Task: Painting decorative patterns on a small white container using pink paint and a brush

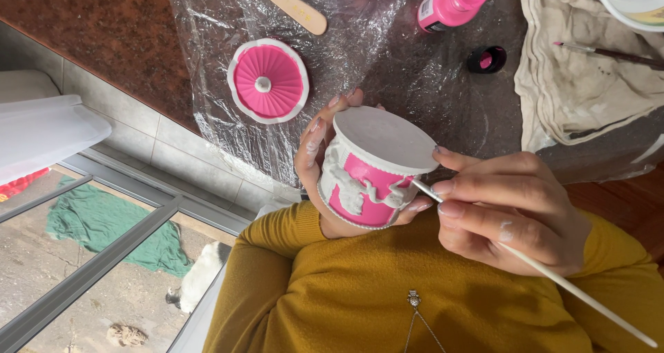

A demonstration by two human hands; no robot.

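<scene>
One view only, from a head-worn camera, tilted steeply down and back toward the wearer's own chest, so the mustard sweater (443, 291) fills the bottom edge and the tabletop (90, 21) lies along the top. Very near: left hand (319, 160) and right hand (505, 211) sit at centre frame just above the chest, with a pot (370, 169) between them. At lower left, past the tabletop's edge, looks far down through a window (90, 270) to the ground outside.
</scene>
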